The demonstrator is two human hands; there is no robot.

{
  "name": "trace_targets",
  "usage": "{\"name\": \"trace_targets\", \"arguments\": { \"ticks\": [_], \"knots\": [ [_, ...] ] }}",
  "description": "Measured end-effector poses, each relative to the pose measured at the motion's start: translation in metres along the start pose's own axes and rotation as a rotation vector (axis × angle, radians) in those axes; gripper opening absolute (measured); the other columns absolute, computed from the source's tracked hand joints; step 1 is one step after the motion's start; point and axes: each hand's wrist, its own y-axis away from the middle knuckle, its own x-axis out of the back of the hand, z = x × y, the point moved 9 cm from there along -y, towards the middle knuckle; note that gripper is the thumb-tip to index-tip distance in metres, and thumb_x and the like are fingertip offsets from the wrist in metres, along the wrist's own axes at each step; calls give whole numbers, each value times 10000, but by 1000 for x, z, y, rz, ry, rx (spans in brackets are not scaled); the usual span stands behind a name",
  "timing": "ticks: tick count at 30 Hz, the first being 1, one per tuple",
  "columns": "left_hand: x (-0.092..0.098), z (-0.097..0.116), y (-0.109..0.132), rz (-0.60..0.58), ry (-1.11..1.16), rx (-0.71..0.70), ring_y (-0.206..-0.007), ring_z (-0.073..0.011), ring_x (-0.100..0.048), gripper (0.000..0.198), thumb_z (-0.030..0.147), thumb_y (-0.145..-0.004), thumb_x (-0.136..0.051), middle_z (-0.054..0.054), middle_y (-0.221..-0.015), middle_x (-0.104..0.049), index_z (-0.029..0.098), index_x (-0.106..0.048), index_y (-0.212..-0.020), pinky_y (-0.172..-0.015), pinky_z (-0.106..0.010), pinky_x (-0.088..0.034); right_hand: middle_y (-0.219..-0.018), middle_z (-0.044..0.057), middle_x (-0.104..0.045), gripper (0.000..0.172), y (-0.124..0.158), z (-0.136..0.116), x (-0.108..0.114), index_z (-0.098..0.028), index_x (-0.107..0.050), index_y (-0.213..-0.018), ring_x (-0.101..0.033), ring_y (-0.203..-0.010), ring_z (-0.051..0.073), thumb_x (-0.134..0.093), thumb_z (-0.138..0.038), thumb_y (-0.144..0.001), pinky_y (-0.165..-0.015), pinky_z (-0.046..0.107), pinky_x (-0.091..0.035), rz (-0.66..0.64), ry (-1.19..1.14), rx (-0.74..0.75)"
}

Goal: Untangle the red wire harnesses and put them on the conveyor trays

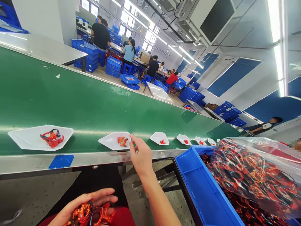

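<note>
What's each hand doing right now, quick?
Left hand: cupped, holding a bunch of red and black loops.
Right hand: partly curled at the edge of a white tray; whether it grips cannot be told.

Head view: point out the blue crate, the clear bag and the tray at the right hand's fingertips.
Blue crate (199, 187): head view, on its left side wall.
Clear bag (249, 174): head view, middle of its filled part.
White tray (111, 142): head view, on its bare left part.
</note>
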Motion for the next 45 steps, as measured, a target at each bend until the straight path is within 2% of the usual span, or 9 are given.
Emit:
{"name": "trace_targets", "arguments": {
  "ticks": [3,7,10,19,29,33,38,41,45],
  "knots": [
    [-2,1,-2,-40,78,17,-1103,-397,-550,501,379,-812,-476,-190,-1308,-548,96,-586,-1210,-992,-554,-351,-858,0,-635,263,39,3,2,-258,-629,-1098,-520,-595,108,-483,-218,-883,-582,214,-423,-91,-10,-63],
    [-7,-1,-5,-80,88,33,-1163,-394,-506,507,380,-825,-459,-164,-1325,-538,95,-563,-1232,-999,-552,-343,-696,-40,-593,154,111,17,-21,-255,-679,-916,-508,-531,99,-633,-209,-777,-498,198,-375,-312,-5,-205],
    [-7,-3,-8,-73,69,42,-1229,-409,-436,524,387,-820,-460,-134,-1351,-523,106,-547,-1253,-1012,-554,-331,-660,-40,-586,138,138,23,-32,-250,-690,-832,-533,-538,111,-659,-168,-726,-501,212,-357,-309,100,-200],
    [-11,0,-4,8,-53,25,-1289,-410,-357,540,413,-828,-432,-159,-1316,-557,106,-546,-1258,-988,-574,-362,-727,2,-638,137,133,30,-17,-231,-675,-807,-587,-566,133,-547,-192,-835,-525,220,-397,-182,80,-256],
    [2,-3,-4,103,-106,48,-1080,-377,-575,477,427,-809,-474,-156,-1186,-648,160,-630,-1172,-935,-522,-433,-768,-4,-648,114,134,27,-16,-247,-664,-841,-601,-612,139,-555,-213,-845,-557,223,-392,-195,151,-265],
    [5,-1,-3,166,-130,25,-925,-333,-640,372,390,-827,-495,-156,-1070,-690,173,-688,-1060,-849,-482,-496,-799,5,-655,137,132,23,-17,-247,-668,-867,-599,-622,147,-544,-192,-841,-559,237,-377,-209,209,-230],
    [-7,2,-4,181,-204,-2,-751,-236,-627,226,312,-832,-523,-95,-845,-681,189,-707,-874,-637,-342,-552,-672,-3,-635,127,137,42,-20,-215,-671,-738,-570,-548,135,-566,-212,-810,-515,224,-380,-207,96,-429],
    [-13,4,-4,161,-255,-16,-717,-224,-607,218,307,-834,-513,-93,-818,-656,186,-693,-838,-512,-283,-529,-663,4,-648,139,140,50,-22,-203,-677,-720,-571,-551,137,-566,-216,-801,-513,218,-392,-194,32,-483],
    [-7,-1,-7,150,-171,6,-678,-232,-601,193,291,-826,-518,-108,-824,-648,185,-678,-839,-483,-302,-533,-652,16,-662,139,141,54,-22,-186,-686,-713,-566,-547,139,-571,-215,-785,-511,216,-399,-174,-30,-507]
  ]
}}
